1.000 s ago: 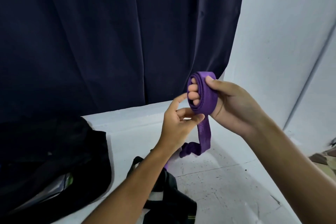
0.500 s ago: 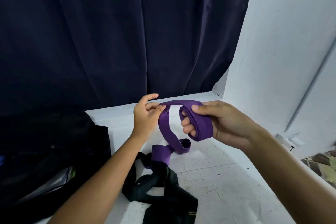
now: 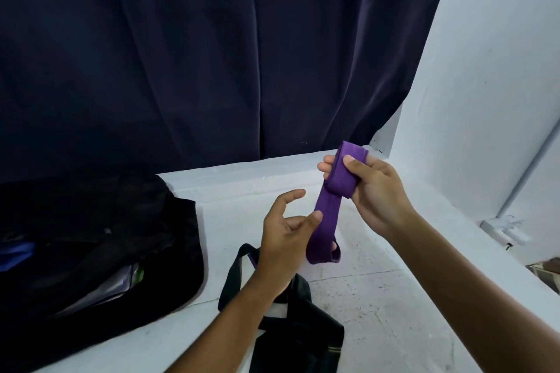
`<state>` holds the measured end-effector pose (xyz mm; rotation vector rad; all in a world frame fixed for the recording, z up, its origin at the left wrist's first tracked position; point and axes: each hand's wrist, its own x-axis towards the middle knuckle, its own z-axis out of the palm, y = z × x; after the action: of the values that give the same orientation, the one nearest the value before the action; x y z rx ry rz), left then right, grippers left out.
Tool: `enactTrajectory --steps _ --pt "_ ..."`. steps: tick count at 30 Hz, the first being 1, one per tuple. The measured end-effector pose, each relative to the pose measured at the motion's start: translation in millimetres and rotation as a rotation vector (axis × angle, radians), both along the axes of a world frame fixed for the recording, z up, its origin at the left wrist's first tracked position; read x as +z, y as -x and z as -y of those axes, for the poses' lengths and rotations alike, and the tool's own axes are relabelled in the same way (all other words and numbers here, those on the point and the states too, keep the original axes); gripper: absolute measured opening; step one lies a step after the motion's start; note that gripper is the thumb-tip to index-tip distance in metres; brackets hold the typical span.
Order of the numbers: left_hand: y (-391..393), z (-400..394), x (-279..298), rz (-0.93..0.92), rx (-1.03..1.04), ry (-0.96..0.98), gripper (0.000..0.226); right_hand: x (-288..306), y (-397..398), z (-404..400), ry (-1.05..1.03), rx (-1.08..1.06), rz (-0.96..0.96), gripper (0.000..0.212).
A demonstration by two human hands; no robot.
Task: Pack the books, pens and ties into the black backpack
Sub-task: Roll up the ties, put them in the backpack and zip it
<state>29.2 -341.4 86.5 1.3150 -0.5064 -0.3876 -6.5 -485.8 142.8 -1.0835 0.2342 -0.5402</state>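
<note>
Above counter [image 3: 378, 297] | right hand [image 3: 374, 194] grips rolled purple tie [image 3: 336, 188]; tail hangs limp | left hand [image 3: 286, 239] fingers open beside tail | soft, light, unrolls easily: pinch coil | backpack [image 3: 100, 239] left, open

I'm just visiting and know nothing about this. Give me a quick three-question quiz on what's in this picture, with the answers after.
1. True or false: the purple tie is wound around the fingers of the right hand.
2. Multiple choice: where does the black tie lie? A) inside the black backpack B) on the white table, right of the backpack C) in the left hand
3. Fill in: the loose end of the purple tie hangs down beside the ____ hand.

Key
1. True: the right hand grips the wound part.
2. B: it lies on the table under the left forearm.
3. Left: its thumb touches the tie, fingers open.
</note>
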Motion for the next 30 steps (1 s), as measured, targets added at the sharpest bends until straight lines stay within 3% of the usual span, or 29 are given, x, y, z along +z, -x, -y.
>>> enactTrajectory --steps 4,10,12,14,19,23,25,27,30 --pt "10.3 -8.4 2.7 -0.033 -0.103 0.006 0.034 -11.0 -7.3 -2.4 0.178 -0.105 -0.024 0.018" --pt "14.1 -18.5 4.8 0.056 -0.238 -0.071 0.038 -25.1 -12.9 3.6 0.546 -0.215 -0.138 0.017" --pt "15.8 -21.0 6.0 0.091 -0.263 -0.102 0.039 -34.0 -14.9 5.1 0.543 -0.203 -0.170 0.019" --pt "16.7 -22.3 5.5 0.126 -0.256 -0.131 0.038 -38.2 -17.6 7.5 0.392 -0.204 -0.181 0.022" --pt "17.3 -25.7 2.8 0.154 -0.201 -0.137 0.041 -39.8 -23.2 27.7 -0.238 -0.159 -0.099 0.017" --pt "18.3 -25.5 -3.8 0.189 -0.188 -0.133 0.040 -49.6 -24.9 38.0 -0.531 -0.120 -0.066 0.033" --pt "19.5 -24.3 -6.5 0.186 -0.196 -0.124 0.042 -55.1 -26.2 39.6 -0.576 -0.119 -0.082 0.037" --pt "19.9 -23.6 -6.6 0.157 -0.207 -0.121 0.048 -59.8 -26.2 37.8 -0.367 -0.135 -0.125 0.034" --pt "16.6 -24.6 1.0 0.067 -0.228 -0.115 0.055 -64.0 -15.7 30.3 0.352 -0.084 -0.231 0.034"
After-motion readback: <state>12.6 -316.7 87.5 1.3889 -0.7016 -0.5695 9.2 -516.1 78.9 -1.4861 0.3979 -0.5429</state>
